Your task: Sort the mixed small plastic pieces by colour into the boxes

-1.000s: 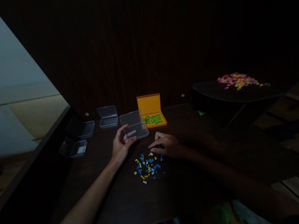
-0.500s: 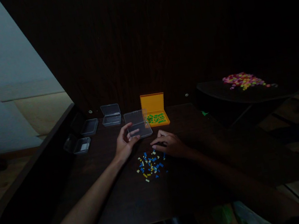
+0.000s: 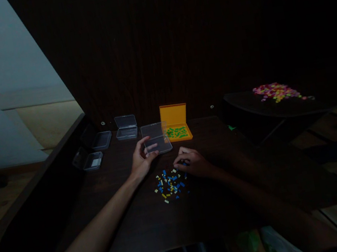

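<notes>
My left hand [image 3: 142,158] grips a clear plastic box [image 3: 157,138] by its left side, thumb at the near edge and fingers beneath or behind it. The box's lid stands open, and its far right part overlaps the view of a yellow box. My right hand [image 3: 191,162] hovers at the upper right of a scattered pile of small building bricks [image 3: 170,186] in blue, yellow and cream. Its fingers are curled in with thumb and index close together; whatever lies between them is too small to make out.
An open yellow box [image 3: 174,116] with green bricks [image 3: 176,132] stands at the back. Open clear cases [image 3: 126,132] sit to the left, one holding a white piece [image 3: 96,162]. Colourful beads [image 3: 276,91] lie on a dark surface at right, near a green scrap [image 3: 232,127].
My right hand's fingers have curled in and drawn closer together beside the bricks. My left hand keeps the clear box in nearly the same place. The whole view has shifted slightly.
</notes>
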`<state>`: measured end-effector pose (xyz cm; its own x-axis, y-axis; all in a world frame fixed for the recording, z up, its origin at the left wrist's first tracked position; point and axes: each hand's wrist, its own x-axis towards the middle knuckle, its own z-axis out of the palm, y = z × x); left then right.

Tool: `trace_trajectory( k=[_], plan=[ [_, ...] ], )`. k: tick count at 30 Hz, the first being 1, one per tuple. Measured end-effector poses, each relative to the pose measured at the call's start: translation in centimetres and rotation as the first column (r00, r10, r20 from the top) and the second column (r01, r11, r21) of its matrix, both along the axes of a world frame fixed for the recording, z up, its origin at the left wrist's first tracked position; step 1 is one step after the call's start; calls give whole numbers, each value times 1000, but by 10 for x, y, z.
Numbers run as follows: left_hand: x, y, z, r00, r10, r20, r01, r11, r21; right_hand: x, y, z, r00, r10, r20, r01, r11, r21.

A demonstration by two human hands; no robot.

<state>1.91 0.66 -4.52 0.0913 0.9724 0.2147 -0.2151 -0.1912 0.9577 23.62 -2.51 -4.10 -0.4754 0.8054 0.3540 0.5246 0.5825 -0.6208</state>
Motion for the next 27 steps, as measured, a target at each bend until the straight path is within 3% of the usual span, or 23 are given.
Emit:
trace_trajectory(
  k=[6, 14, 27],
  plan=[
    [3, 1, -2, 1000, -28, -8, 28, 999, 24, -7, -1, -6, 993, -103, 53, 99, 992, 75],
    [5, 0, -3, 999, -25, -24, 25, 999, 21, -16, -4, -7, 984, -140, 113, 123, 981, 149],
    [6, 1, -3, 997, -72, -1, 72, 997, 16, -18, -2, -3, 982, -134, 135, 124, 989, 80]
  ],
)
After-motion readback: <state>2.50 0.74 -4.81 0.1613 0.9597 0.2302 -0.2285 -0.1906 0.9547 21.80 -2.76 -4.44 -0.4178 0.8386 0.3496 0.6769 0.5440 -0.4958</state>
